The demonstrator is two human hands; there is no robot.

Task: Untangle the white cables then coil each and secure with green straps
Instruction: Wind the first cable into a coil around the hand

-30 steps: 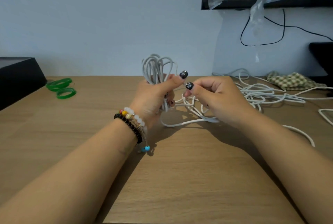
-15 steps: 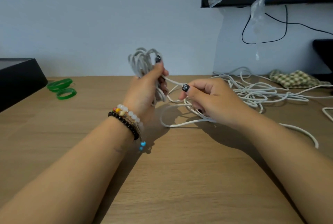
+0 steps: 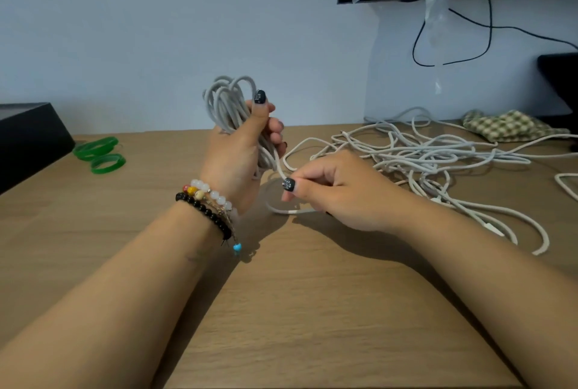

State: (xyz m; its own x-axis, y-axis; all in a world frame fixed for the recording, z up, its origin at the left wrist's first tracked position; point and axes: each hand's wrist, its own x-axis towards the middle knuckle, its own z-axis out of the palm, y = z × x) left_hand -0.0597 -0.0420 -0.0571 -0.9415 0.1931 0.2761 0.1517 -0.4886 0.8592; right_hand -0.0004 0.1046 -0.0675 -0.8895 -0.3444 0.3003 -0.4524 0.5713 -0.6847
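One coil (image 3: 230, 107) is part-made, so the step in hand looks like winding the first white cable, with the untangling only partly done. The left hand (image 3: 242, 157) is wrapped round the coil, thumb up along its side, holding the loops upright above the table (image 3: 281, 310). The right hand (image 3: 337, 191) pinches the free run of that cable (image 3: 283, 169) between thumb and forefinger, low and just at four o'clock of the left hand, its heel near the table. From the pinch the cable curves down onto the wood and back under the right hand; how it joins the rest there is hidden. At two o'clock of the right hand lies the tangle (image 3: 419, 154), loose white loops spread over the table toward the right edge, close to that hand's knuckles but apart from the coil. Two or more green straps (image 3: 100, 154) lie at nine o'clock of the left hand, well apart from both hands and untouched. My judgement is that the next move calls for lifting the pinched run up and over the coil to lay another loop, while feeding slack out of the tangle without dragging a knot tight. No strap is needed until the cable's tail is wound in.
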